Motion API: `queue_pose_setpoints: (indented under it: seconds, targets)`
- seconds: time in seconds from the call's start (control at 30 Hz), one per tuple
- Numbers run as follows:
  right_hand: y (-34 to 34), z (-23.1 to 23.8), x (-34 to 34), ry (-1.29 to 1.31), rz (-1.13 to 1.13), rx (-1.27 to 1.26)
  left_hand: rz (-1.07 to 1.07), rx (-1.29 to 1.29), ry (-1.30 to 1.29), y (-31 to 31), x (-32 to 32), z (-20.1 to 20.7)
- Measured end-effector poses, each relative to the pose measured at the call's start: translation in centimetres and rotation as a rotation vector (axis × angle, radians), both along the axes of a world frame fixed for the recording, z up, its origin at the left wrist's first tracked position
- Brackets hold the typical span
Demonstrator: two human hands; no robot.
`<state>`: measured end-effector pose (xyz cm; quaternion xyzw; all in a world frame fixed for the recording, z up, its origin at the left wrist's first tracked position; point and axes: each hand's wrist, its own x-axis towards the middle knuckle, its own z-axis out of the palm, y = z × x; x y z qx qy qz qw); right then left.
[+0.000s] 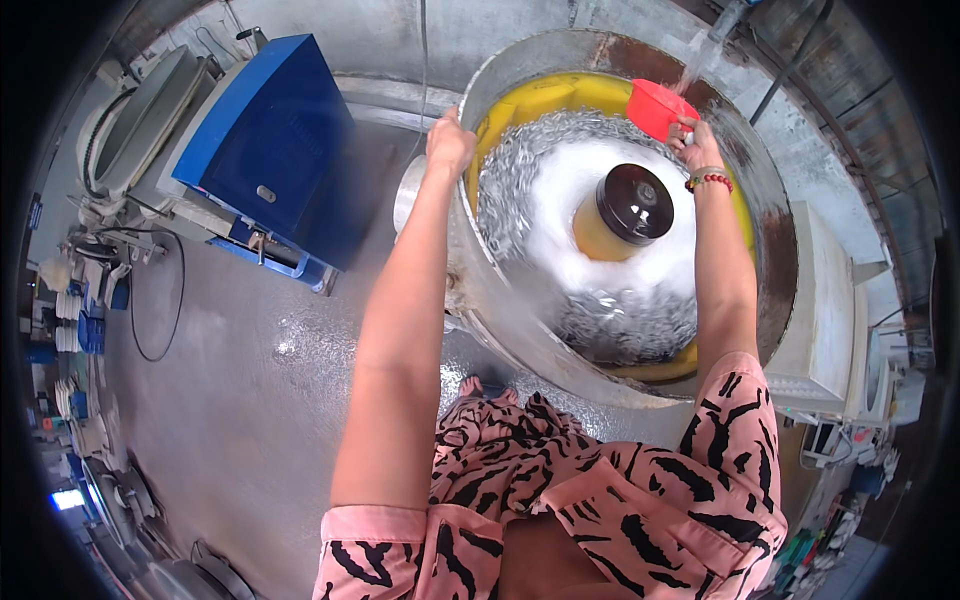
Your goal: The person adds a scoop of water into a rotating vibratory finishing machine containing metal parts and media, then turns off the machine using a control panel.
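Note:
In front of me stands a large round metal tub (pixel 487 300) with a yellow inner lining (pixel 545 97). Inside, a ring of small silvery pieces (pixel 625 325), blurred as if moving, surrounds white foam (pixel 560 195). A yellowish centre post with a dark round cap (pixel 635 204) rises from the foam. My left hand (pixel 450 146) is closed over the tub's left rim. My right hand (pixel 695 146), with a beaded bracelet at the wrist, grips a red plastic scoop (pixel 660 108) above the tub's far right side. Water (pixel 700 58) streams down into or just behind the scoop.
A blue-sided machine (pixel 275 150) stands left of the tub, with a round drum (pixel 150 125) beyond it. The grey floor (pixel 240 370) looks wet. A hose (pixel 424 70) hangs near the wall. A pale metal box (pixel 830 300) sits right of the tub.

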<state>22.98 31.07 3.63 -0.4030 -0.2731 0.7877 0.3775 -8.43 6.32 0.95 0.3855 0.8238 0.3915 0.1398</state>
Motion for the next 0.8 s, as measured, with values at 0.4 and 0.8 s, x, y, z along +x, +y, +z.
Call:
queue_pose_setpoints:
  seconds: [0.4,0.8]
  targets:
    - [-2.4,0.8,0.6,-0.072,-0.111,0.204,0.004,0.02,-0.006,0.0,0.0,0.4]
    - [-7.9,3.8,0.8,-1.709,-0.055,1.152,-0.027,-0.011,0.0,-0.1,-0.6,0.0]
